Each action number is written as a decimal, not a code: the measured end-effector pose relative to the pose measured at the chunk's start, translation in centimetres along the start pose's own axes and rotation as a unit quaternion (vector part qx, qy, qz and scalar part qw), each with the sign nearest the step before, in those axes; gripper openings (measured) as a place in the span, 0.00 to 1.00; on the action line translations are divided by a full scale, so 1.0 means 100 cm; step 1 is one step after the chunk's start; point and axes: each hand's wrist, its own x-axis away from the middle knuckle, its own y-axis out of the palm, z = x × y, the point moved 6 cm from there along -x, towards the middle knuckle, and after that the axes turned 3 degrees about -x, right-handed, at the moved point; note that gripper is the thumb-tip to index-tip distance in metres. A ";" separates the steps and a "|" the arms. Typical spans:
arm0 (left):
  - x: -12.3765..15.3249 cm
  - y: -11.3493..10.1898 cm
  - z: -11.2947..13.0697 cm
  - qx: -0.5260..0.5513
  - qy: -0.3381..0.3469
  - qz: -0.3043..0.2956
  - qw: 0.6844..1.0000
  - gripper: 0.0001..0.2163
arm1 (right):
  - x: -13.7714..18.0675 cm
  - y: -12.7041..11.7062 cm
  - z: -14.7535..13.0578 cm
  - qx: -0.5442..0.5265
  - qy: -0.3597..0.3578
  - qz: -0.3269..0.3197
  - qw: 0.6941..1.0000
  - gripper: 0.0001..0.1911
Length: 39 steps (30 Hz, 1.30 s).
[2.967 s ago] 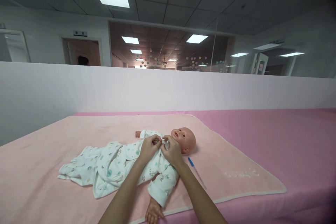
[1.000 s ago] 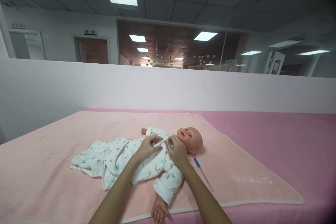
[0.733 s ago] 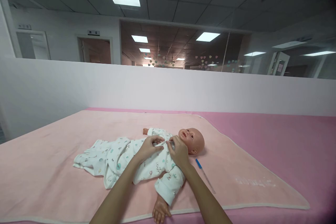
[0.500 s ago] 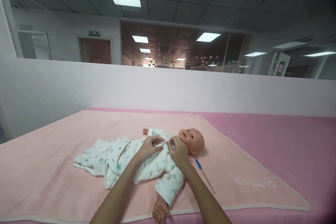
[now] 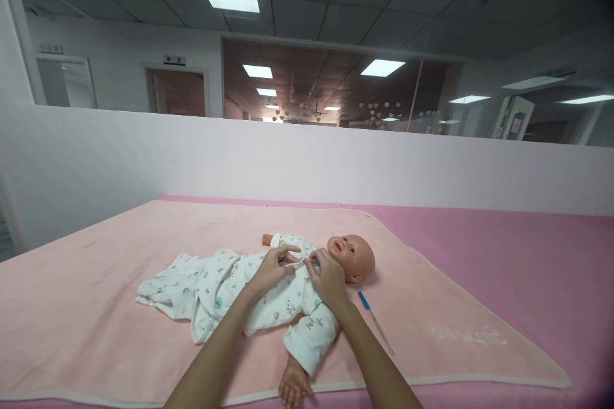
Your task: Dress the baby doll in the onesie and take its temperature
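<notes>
A baby doll [image 5: 354,257] lies on its back, head to the right, dressed in a white printed baby outfit [image 5: 275,307]. Over its chest, my left hand [image 5: 274,270] pinches the edge of the cloth between thumb and fingers. Close beside it, my right hand [image 5: 327,273] grips the same front edge just below the doll's chin. Whatever fastening lies between the fingertips is too small to make out. One doll hand [image 5: 294,385] sticks out of its sleeve toward me; the leg part of the outfit spreads flat to the left.
Under the doll is a pale pink blanket [image 5: 96,294] with a light border, spread over a darker pink surface [image 5: 527,268]. A blue-capped thin pen-like stick [image 5: 377,323] lies right of my right forearm. A low white wall [image 5: 307,163] runs behind, with windows above.
My left fingertips have shifted slightly at the cloth edge. My right hand keeps its place, and the doll lies as before. The whole view has moved very slightly.
</notes>
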 end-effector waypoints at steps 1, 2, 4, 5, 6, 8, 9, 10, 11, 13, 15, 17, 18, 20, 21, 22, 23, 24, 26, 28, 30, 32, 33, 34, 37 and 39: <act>0.000 0.000 0.000 -0.001 0.001 0.001 1.000 0.19 | 0.000 0.000 0.000 0.000 -0.001 0.000 1.000 0.06; 0.000 0.000 -0.001 -0.003 0.001 0.002 1.000 0.18 | 0.000 0.000 0.000 -0.001 -0.001 -0.001 1.000 0.06; 0.000 0.000 -0.002 -0.007 -0.001 0.005 1.000 0.18 | 0.000 0.001 0.000 -0.002 0.002 -0.006 1.000 0.06; 0.000 0.000 -0.002 -0.010 -0.002 0.006 1.000 0.18 | 0.000 0.001 0.001 -0.003 0.003 -0.007 1.000 0.06; 0.000 0.000 -0.002 -0.014 -0.005 0.011 1.000 0.18 | 0.000 0.001 0.001 -0.003 0.003 -0.007 1.000 0.06; 0.000 -0.001 -0.002 -0.028 -0.011 0.026 0.999 0.18 | 0.000 0.001 0.000 -0.001 -0.001 -0.003 1.000 0.06; 0.000 -0.002 -0.001 -0.036 -0.014 0.032 0.999 0.18 | 0.000 0.001 0.000 -0.001 -0.003 -0.002 1.000 0.06; 0.000 -0.002 -0.001 -0.044 -0.016 0.036 0.998 0.18 | 0.001 0.001 0.000 0.000 -0.004 -0.002 1.000 0.06; 0.000 -0.002 -0.001 -0.051 -0.016 0.038 0.998 0.17 | 0.001 0.001 0.000 0.000 -0.003 -0.003 1.000 0.06; 0.001 -0.001 0.000 -0.069 -0.011 0.036 0.997 0.17 | 0.000 0.001 0.000 -0.001 0.000 -0.004 1.000 0.06; 0.001 -0.001 0.002 -0.097 0.001 0.040 0.994 0.16 | 0.000 0.001 0.001 -0.003 0.005 -0.007 1.000 0.06; 0.001 -0.002 0.004 -0.131 0.016 0.051 0.990 0.15 | 0.000 0.001 0.001 -0.004 0.009 -0.008 1.000 0.06; 0.002 -0.002 0.006 -0.148 0.021 0.055 0.987 0.15 | 0.000 0.000 0.001 -0.005 0.010 -0.008 1.000 0.06; 0.003 -0.002 0.007 -0.182 0.024 0.064 0.981 0.14 | -0.001 0.000 0.001 -0.004 0.009 -0.006 1.000 0.06; 0.003 -0.002 0.008 -0.199 0.024 0.069 0.977 0.14 | -0.001 0.000 0.001 -0.002 0.007 -0.003 1.000 0.07; 0.004 -0.002 0.009 -0.215 0.027 0.073 0.973 0.14 | 0.000 0.000 0.001 0.000 0.006 -0.001 1.000 0.07; 0.004 -0.002 0.010 -0.231 0.032 0.076 0.970 0.14 | 0.000 0.000 0.001 0.003 0.005 0.000 1.000 0.07; 0.004 -0.001 0.011 -0.245 0.039 0.079 0.965 0.14 | 0.000 0.000 0.001 0.006 0.004 0.001 1.000 0.07; 0.005 0.000 0.013 -0.273 0.060 0.084 0.957 0.13 | 0.000 0.000 0.002 0.006 0.006 0.002 1.000 0.07; 0.005 0.001 0.015 -0.301 0.081 0.090 0.946 0.11 | 0.000 0.000 0.002 -0.001 0.008 0.002 1.000 0.07; 0.006 0.003 0.017 -0.328 0.095 0.094 0.935 0.09 | 0.000 0.000 0.002 -0.009 0.010 -0.001 1.000 0.06; 0.007 0.004 0.019 -0.345 0.105 0.094 0.928 0.08 | 0.000 0.001 0.002 -0.014 0.012 -0.003 1.000 0.06; 0.007 0.005 0.020 -0.349 0.109 0.094 0.926 0.09 | 0.000 0.001 0.003 -0.015 0.013 -0.004 1.000 0.06; 0.008 0.005 0.020 -0.350 0.113 0.094 0.925 0.09 | 0.000 0.001 0.003 -0.016 0.013 -0.005 1.000 0.06; 0.008 0.006 0.021 -0.349 0.115 0.092 0.925 0.10 | 0.000 0.000 0.002 -0.018 0.012 -0.005 1.000 0.06; 0.008 0.006 0.020 -0.347 0.111 0.093 0.927 0.10 | 0.000 0.000 0.002 -0.017 0.013 -0.007 1.000 0.06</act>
